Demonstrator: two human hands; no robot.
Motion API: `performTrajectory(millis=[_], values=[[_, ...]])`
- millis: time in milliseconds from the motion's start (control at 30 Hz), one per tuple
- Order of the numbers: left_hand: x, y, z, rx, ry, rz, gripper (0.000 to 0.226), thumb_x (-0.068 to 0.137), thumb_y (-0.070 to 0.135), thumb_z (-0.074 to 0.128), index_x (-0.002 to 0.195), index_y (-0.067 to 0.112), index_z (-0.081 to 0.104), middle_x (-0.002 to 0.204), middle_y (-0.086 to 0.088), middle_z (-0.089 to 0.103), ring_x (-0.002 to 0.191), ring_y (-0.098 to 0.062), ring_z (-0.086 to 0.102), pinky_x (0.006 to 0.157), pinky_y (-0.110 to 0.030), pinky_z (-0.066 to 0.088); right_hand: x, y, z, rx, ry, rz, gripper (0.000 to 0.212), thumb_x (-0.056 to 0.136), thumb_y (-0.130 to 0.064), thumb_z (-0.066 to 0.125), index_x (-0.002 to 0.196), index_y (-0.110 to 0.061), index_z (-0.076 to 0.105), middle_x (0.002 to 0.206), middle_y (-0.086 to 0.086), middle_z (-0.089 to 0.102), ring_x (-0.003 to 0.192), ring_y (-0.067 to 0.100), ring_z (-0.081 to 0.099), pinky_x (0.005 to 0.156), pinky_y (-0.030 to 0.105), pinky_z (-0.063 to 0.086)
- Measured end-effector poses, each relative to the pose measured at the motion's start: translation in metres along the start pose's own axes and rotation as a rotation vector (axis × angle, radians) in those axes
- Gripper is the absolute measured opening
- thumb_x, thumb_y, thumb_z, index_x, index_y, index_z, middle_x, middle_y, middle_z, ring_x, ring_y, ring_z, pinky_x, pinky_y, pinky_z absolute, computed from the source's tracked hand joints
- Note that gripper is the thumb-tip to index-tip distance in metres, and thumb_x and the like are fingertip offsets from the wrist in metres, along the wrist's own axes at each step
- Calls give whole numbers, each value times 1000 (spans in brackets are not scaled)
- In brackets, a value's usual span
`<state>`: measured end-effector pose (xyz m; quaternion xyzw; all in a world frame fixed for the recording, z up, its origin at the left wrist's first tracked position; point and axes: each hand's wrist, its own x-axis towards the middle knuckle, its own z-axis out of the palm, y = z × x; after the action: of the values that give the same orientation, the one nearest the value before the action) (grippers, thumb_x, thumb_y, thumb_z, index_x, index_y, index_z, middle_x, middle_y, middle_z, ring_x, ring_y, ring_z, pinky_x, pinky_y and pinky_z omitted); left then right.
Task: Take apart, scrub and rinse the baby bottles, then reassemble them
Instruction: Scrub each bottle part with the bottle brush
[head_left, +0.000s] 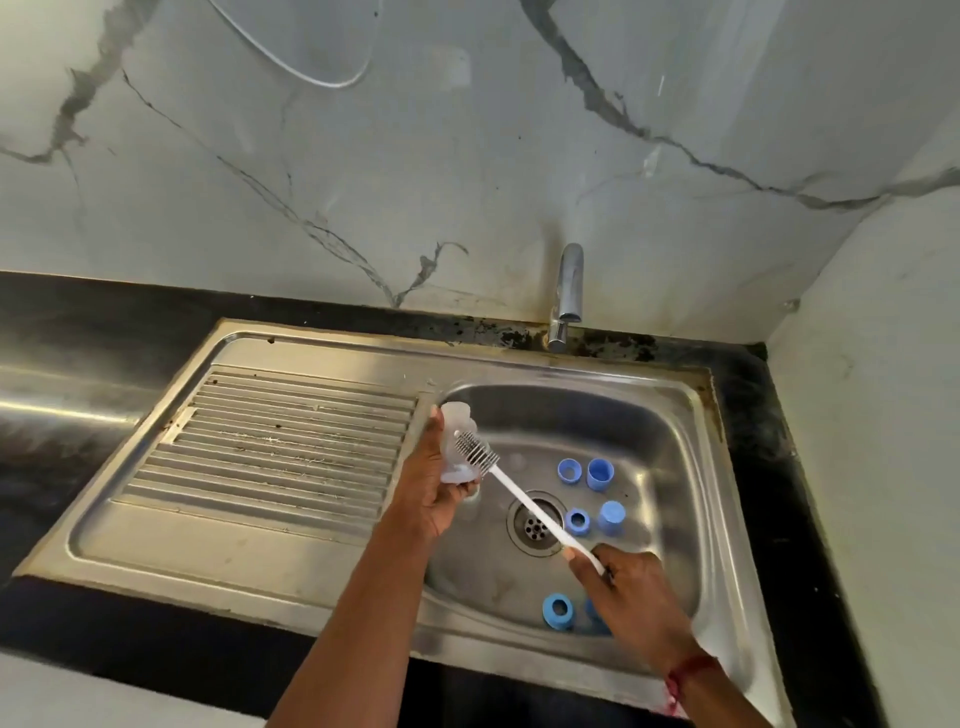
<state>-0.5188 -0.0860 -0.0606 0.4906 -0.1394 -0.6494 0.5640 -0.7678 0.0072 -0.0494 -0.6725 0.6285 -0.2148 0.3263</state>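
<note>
Scrubbing is judged in hand. Over the basin of the steel sink (311, 545), a clear bottle (453, 422) is gripped by the curled left hand (423, 499). A white brush (524, 501), clamped in the right hand (631, 587), is laid against it. A rinse under the tap (569, 291) is judged to follow. Whether the bristles are inside cannot be told, and one blue part (592, 613) is half hidden behind the right hand.

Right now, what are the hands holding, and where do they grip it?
The left hand grips the clear bottle around its body. The right hand holds the white brush by the end of its handle, bristles at the bottle.
</note>
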Motion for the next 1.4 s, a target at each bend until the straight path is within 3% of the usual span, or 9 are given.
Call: performTrajectory(millis=[100, 233, 367, 567, 667, 800, 967, 1167, 1400], values=[[-14, -1, 14, -39, 4, 9, 78, 80, 59, 69, 138, 9, 52, 121, -20, 58, 98, -34, 56, 54, -31, 50, 10, 3, -3, -1, 27, -25, 52, 93, -52, 54, 51, -26, 36, 40, -8, 41, 41, 9, 39, 46, 20, 32], [-23, 2, 19, -33, 14, 19, 96, 66, 66, 78, 140, 11, 51, 124, -21, 60, 94, -29, 61, 55, -34, 53, 20, 0, -8, 47, 42, -15, 56, 94, -53, 52, 56, -13, 45, 42, -4, 36, 42, 10, 34, 48, 23, 33], [-23, 23, 10, -103, -12, 41, 51, 96, 46, 52, 133, 11, 56, 116, -16, 70, 95, -28, 71, 66, -39, 58, 27, 7, -9, 81, -20, 11, 60, 93, -56, 53, 64, -3, 58, 49, -2, 36, 45, 9, 33, 49, 22, 34], [-15, 44, 2, -41, 28, 49, 35, 98, 39, 55, 121, 12, 59, 114, -18, 65, 100, -31, 63, 84, -48, 55, 36, 14, -5, 22, -69, -4, 65, 89, -67, 47, 59, -10, 54, 55, 7, 47, 48, 8, 38, 51, 21, 34], [-10, 47, 13, 2, 47, 20, 51, 91, 51, 57, 124, 12, 56, 113, -19, 61, 99, -31, 60, 77, -44, 54, 50, 1, -5, 99, -79, 28, 75, 80, -79, 40, 58, -8, 52, 51, 3, 49, 47, 6, 38, 52, 24, 37], [-2, 53, 22, 2, 34, 32, 101, 52, 74, 80, 128, 12, 54, 121, -21, 65, 111, -36, 62, 82, -47, 56, 59, -23, -3, 159, -129, 27, 56, 90, -60, 49, 54, -18, 40, 46, -7, 40, 44, 4, 35, 50, 19, 33], [11, 63, 10, -140, 59, 113, 60, 78, 50, 73, 120, 11, 56, 109, -18, 62, 97, -31, 63, 80, -43, 56, 58, -15, -2, 164, -170, 22, 55, 96, -47, 55, 51, -19, 38, 42, -9, 38, 44, 5, 35, 50, 18, 30], [5, 60, 12, 131, 72, 229, 23, 84, 30, 67, 98, 13, 67, 90, -8, 70, 86, -25, 66, 69, -35, 58, 68, -24, -7, 171, -142, 25, 57, 95, -49, 54, 51, -17, 37, 39, -9, 37, 41, 5, 35, 46, 17, 32], [13, 73, 5, 868, 108, 499, 26, 88, 14, 74, 112, 21, 68, 120, -6, 62, 102, -24, 62, 81, -25, 51, 71, -15, -2, 96, -88, 58, 79, 81, -76, 37, 61, -1, 52, 51, 6, 51, 46, 6, 42, 53, 26, 41]])
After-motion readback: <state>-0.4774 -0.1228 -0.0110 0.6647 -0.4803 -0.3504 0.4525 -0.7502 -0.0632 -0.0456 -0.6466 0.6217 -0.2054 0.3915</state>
